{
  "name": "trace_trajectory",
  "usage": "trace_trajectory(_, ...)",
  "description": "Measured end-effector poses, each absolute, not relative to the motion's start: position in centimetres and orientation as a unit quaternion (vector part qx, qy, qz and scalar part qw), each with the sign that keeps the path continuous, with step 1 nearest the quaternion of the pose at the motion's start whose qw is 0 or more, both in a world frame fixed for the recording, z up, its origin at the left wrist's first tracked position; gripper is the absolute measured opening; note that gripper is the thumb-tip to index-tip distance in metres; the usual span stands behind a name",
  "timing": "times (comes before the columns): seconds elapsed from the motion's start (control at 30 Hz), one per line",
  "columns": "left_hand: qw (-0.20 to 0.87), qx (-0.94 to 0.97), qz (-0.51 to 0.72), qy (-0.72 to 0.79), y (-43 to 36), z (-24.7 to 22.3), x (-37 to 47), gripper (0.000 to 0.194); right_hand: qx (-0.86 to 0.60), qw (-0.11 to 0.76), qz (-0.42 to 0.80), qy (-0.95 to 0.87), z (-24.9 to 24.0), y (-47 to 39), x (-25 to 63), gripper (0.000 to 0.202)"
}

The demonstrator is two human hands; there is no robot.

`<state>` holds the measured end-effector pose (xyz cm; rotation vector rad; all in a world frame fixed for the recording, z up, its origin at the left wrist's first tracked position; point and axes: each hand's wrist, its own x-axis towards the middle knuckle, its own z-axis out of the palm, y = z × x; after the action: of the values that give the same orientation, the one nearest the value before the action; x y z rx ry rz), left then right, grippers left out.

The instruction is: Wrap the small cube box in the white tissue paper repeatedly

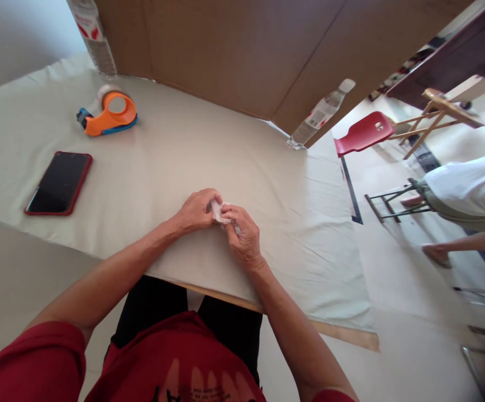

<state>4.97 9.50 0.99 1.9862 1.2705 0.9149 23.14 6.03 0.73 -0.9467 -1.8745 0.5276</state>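
Between my hands, just above the cloth near the table's front edge, is a small crumpled white piece (218, 212) that looks like tissue or thin plastic; its exact kind is unclear. My left hand (199, 210) pinches it from the left, thumb and fingers curled. From the right, my right hand (243, 231) grips it with bent fingers, and a bit of white shows by the thumb. The fingers cover much of the piece. Both forearms rest at or over the table edge.
On the pale tablecloth (175, 151) lie a phone (59, 183) with a red case and an orange tape dispenser (114, 114). Two water bottles (320, 117) stand against a cardboard panel (226, 50). To the right are a red chair (366, 134) and a seated person (472, 187).
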Motion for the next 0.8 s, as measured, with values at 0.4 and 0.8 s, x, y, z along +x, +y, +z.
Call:
trace_trajectory(0.4,0.261,0.791,0.389,0.394,8.9,0.0,4.4,0.031,-0.378,0.466,0.224,-0.768,0.4,6.1,23.4,0.015)
trace_trajectory(0.8,0.506,0.559,0.373,0.541,8.7,2.2,4.8,0.023,-0.452,0.362,0.313,-0.753,2.9,9.5,22.8,0.019)
